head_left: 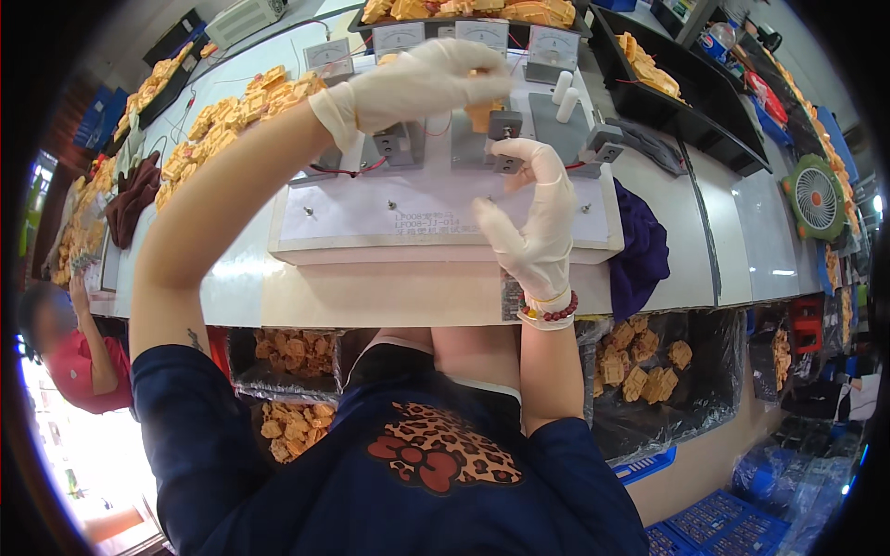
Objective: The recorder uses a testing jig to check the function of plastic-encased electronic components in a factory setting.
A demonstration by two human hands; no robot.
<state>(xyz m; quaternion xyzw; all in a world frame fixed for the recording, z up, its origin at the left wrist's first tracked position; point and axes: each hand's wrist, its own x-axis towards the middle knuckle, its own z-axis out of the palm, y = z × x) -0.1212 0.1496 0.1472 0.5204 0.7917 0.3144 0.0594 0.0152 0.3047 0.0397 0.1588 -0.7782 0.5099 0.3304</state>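
Both my hands wear thin white gloves. My left hand (417, 85) reaches across the test fixture (324, 222), its fingers closed about a yellow-orange plastic housing (481, 115) at the middle of the fixture. That hand covers part of the housing. My right hand (536, 218) is in front of the right side, thumb and fingers apart in a C shape. Its fingertips meet a small dark metal clamp block (505, 125) beside the housing; nothing shows in its palm. Another clamp block (604, 144) sits farther right, and two white upright posts (566, 106) stand behind it.
Analog meters (553, 48) line the fixture's back. Yellow housings (227, 120) are heaped at the left. A black tray (691, 97) stands at the right, near a purple cloth (640, 250) and a green fan (816, 196). Lined bins (663, 394) hold housings below the table. Another person (88, 361) is at far left.
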